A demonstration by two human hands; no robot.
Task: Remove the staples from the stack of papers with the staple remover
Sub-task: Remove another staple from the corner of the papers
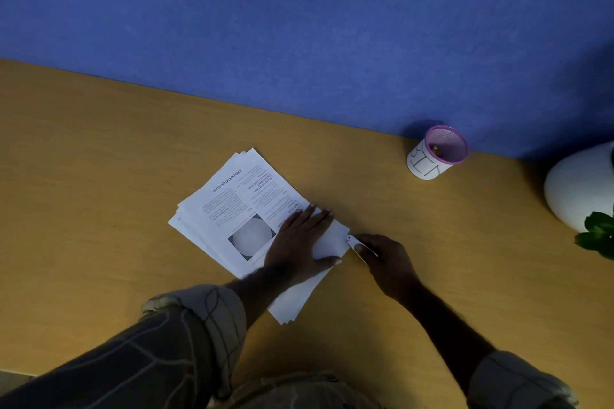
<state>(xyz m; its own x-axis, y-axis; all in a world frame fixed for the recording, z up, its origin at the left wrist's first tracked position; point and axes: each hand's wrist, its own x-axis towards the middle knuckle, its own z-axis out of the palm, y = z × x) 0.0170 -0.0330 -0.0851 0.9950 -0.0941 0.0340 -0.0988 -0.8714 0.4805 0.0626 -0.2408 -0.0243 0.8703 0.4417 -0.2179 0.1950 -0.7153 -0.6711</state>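
The wooden desk (99,176) carries the stack of papers (239,209) at its centre. The left hand (299,242) presses flat on it, fingers straight. At the stack's right corner, the right hand (385,259) grips what seems the staple remover (357,244).

staples unseen, plant (598,236) cropped

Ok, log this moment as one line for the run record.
left hand flat, pressing stack of papers | right hand holds staple remover at stack's corner | pink-rimmed mesh cup apart, by wall
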